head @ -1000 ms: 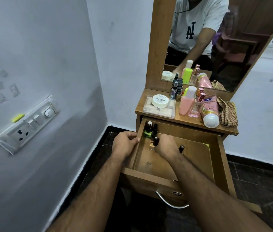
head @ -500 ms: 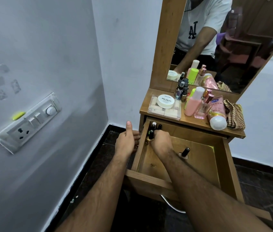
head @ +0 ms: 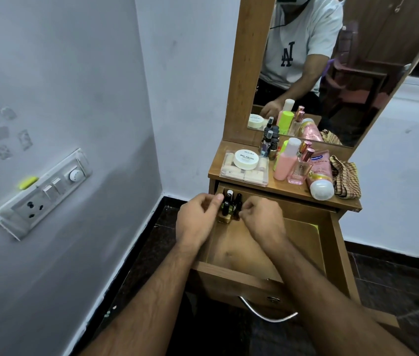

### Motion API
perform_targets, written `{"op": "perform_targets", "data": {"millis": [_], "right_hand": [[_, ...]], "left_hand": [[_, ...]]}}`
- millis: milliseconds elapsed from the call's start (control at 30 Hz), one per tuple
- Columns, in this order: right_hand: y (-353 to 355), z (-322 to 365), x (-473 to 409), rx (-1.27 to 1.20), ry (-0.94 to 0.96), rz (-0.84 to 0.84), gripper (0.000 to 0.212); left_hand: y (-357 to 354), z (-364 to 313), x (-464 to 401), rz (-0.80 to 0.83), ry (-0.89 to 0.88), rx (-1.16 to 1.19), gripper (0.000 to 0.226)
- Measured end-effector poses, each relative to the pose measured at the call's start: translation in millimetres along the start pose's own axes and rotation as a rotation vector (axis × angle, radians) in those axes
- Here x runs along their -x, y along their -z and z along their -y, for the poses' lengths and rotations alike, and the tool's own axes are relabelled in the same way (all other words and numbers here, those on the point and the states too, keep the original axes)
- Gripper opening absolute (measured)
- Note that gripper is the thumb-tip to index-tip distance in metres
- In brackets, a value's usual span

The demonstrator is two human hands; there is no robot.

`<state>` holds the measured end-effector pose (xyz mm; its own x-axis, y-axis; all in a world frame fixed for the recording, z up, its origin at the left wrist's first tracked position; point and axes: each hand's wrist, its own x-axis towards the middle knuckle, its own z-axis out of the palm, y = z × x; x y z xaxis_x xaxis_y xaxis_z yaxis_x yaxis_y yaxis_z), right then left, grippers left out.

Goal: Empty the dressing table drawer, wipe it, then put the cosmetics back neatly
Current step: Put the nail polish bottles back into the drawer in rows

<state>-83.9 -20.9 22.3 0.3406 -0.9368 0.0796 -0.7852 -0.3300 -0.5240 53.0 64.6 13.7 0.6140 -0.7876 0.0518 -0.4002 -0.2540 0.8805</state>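
The wooden drawer [head: 303, 242] stands pulled open under the dressing table top. Several small nail polish bottles [head: 230, 208] stand upright and close together in its far left corner. My left hand [head: 198, 222] reaches over the left wall, and its curled fingers and thumb pinch the olive-yellow bottle [head: 225, 217] at the front of the cluster. My right hand [head: 263, 217] comes in from the right with fingers curled onto a dark bottle [head: 238, 204]. My right forearm hides part of the bare drawer floor.
On the table top [head: 280, 187] are a clear box with a white nail polish jar [head: 245, 159], a pink bottle [head: 284, 163], a perfume, a pink tube [head: 318, 176], small dark bottles and a checked cloth [head: 345, 176]. A mirror stands behind. A wall with a switchboard [head: 41, 194] is on the left.
My left hand has moved from the drawer's side wall onto the bottle cluster. The lone bottle in the middle of the drawer no longer shows. My right hand stays at the cluster.
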Motion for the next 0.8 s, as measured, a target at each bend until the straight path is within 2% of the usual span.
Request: {"op": "perform_targets", "data": {"millis": [167,200,300,367,467,567,800], "right_hand": [[56,-46,17,-0.106,-0.02,-0.263,0.011],[59,-58,16,-0.095,-0.076,-0.225,0.013],[50,-84,11,-0.023,-0.258,0.19,0.019],[37,-89,12,-0.024,-0.307,0.35,0.023],[17,-87,7,0.025,-0.275,0.295,0.022],[6,-75,-1,-0.019,-0.268,0.274,0.024],[-16,-44,-15,-0.139,-0.229,0.229,0.015]], "left_hand": [[-10,-18,12,0.083,-0.132,-0.098,0.026],[-12,-20,12,0.094,-0.146,-0.141,0.024],[-13,-23,11,0.129,-0.166,-0.291,0.026],[-12,-22,11,0.156,-0.206,-0.426,0.029],[-7,-14,12,0.124,-0.25,-0.586,0.026],[-5,-6,11,0.154,-0.216,-0.655,0.023],[-14,0,11,0.12,-0.228,-0.624,0.023]]}}
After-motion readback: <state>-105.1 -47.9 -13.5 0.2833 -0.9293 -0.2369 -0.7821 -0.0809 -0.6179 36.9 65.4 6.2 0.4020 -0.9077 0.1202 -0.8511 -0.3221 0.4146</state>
